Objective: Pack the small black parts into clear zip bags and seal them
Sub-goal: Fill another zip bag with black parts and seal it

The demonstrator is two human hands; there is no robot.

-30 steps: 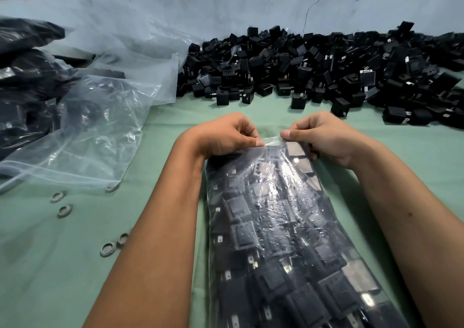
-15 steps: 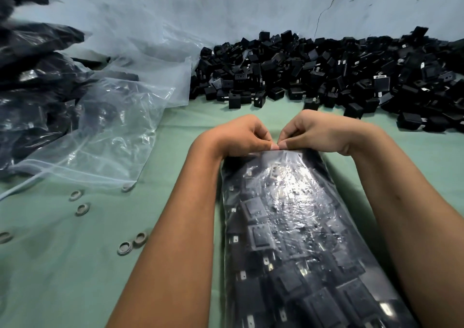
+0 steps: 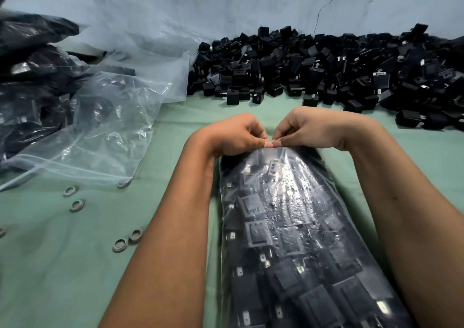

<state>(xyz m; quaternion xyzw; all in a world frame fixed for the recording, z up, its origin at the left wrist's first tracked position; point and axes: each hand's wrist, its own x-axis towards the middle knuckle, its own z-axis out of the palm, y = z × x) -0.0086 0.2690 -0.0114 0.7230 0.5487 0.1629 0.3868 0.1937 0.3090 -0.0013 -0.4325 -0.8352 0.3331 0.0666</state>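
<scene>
A green table cloth (image 3: pixel 75 277) carries a heap of loose black parts (image 3: pixel 326 69) by the wall; nearer, a filled zip bag (image 3: pixel 288 227) (parts inside) lies between the forearms, left hand (image 3: pixel 233 134) and right hand (image 3: pixel 313 127) pinching its top edge, fingertips touching

Packing workshop: heaped black parts (image 3: pixel 326 69), bags (image 3: pixel 108 127).

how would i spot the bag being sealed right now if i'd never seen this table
Start at the green table cover. Between the person's forearms lies the full clear bag, packed with black parts. Unlike the empty bags to the left, both hands, left hand and right hand, pinch its far edge.
</scene>
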